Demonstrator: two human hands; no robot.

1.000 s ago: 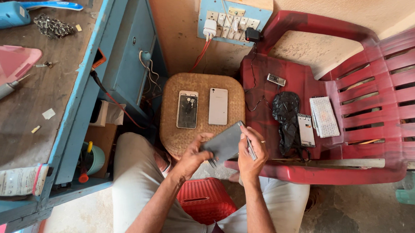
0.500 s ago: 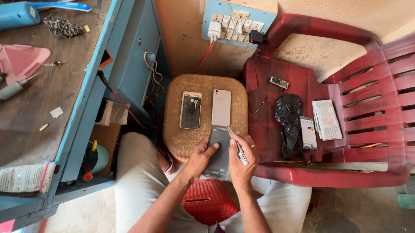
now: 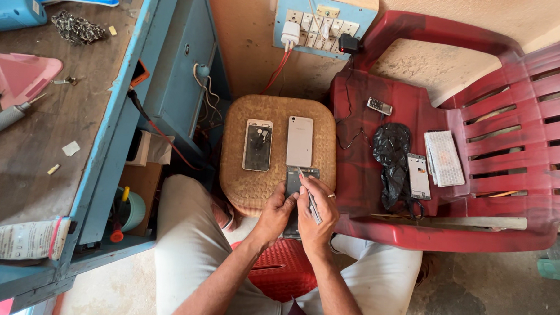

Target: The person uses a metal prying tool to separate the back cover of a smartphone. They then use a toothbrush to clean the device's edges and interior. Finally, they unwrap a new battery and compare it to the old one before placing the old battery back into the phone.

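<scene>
Through the head camera I looked straight down on both hands, which met at the near edge of a round woven wicker stool (image 3: 272, 114). My left hand (image 3: 274, 215) was curled around the lower part of a dark flat phone body (image 3: 293, 183), which rested partly on the stool's near edge, just below the two other phones. My right hand (image 3: 313, 215) was closed on a thin metal tool (image 3: 308, 197), its tip touching the top of that phone body. Farther back on the stool lay a phone with an exposed dark back (image 3: 257, 144) and, just beside it, a white phone panel (image 3: 299, 141). To the right stood a red plastic chair (image 3: 507, 93) bearing a crumpled black plastic bag (image 3: 391, 153), a small grey phone frame (image 3: 418, 176) and a white ribbed pad (image 3: 444, 158). To the left ran a blue-edged wooden workbench (image 3: 43, 135), and a blue wall socket board (image 3: 325, 22) hung beyond the stool
</scene>
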